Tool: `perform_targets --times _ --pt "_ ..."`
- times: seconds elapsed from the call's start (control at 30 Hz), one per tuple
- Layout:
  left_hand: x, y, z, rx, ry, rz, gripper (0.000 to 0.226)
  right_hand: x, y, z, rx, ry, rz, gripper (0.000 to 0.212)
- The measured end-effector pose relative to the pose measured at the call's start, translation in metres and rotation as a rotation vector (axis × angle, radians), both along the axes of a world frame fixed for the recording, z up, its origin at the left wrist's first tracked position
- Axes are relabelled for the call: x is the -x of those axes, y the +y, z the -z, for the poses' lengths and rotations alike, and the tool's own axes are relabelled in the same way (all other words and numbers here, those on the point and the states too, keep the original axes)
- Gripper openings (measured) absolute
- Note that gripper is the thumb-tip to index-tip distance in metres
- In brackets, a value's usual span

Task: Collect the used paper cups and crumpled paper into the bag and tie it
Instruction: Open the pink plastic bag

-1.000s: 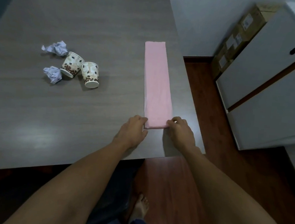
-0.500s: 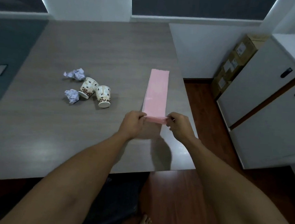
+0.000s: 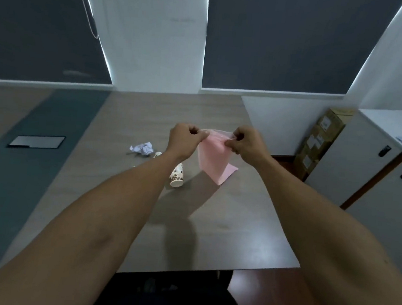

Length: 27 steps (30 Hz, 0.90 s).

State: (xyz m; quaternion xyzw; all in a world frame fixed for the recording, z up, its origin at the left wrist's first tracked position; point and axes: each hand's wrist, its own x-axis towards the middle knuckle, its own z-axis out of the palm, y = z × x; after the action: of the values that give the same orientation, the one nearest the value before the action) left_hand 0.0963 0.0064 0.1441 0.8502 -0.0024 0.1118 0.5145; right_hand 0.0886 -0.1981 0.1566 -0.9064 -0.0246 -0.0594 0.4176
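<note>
Pink, thin plastic bag (image 3: 212, 160) hangs pinched between left hand (image 3: 185, 136) and right hand (image 3: 244, 141).

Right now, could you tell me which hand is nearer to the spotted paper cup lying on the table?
Left. The left hand is above the spotted paper cup; the right hand is farther right, across the pink plastic bag.

- No text can be read anywhere.
- The cardboard boxes (image 3: 322, 141) by the wall carry white labels, too small and blurred to make out.
</note>
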Motion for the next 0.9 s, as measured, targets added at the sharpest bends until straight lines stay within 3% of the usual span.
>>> perform_targets --times 0.1,0.23,0.33,0.43,0.53,0.6,0.7,0.8,0.9 --pt "-0.007 0.033 -0.009 0.026 0.008 0.024 0.006 -0.003 0.022 -0.014 -0.104 0.027 -0.031 0.020" --pt "-0.011 0.070 -0.009 0.021 0.037 0.122 0.022 -0.003 0.039 -0.029 -0.358 0.149 -0.011 0.025" --pt "-0.008 0.084 -0.008 0.038 0.124 0.253 0.033 -0.005 0.050 -0.034 -0.448 0.119 0.004 0.006" --pt "-0.002 0.082 -0.010 0.097 0.205 0.363 0.031 -0.013 0.061 -0.033 -0.465 0.020 0.047 0.009" --pt "0.003 0.072 -0.013 0.226 0.267 0.348 0.020 -0.010 0.071 -0.030 -0.329 -0.094 0.189 0.042" --pt "0.002 0.065 -0.011 0.368 0.298 0.306 0.014 -0.004 0.075 -0.026 -0.328 -0.122 0.351 0.038" --pt "0.002 0.054 -0.008 0.494 0.325 0.258 0.014 0.008 0.077 -0.023 -0.491 0.215 0.249 0.052" --pt "0.007 0.043 -0.007 0.567 0.342 0.214 0.020 0.017 0.072 -0.017 -0.391 0.366 0.110 0.031" --pt "0.008 0.038 -0.005 0.694 0.364 0.074 0.020 0.014 0.062 -0.006 -0.447 0.249 0.298 0.014"
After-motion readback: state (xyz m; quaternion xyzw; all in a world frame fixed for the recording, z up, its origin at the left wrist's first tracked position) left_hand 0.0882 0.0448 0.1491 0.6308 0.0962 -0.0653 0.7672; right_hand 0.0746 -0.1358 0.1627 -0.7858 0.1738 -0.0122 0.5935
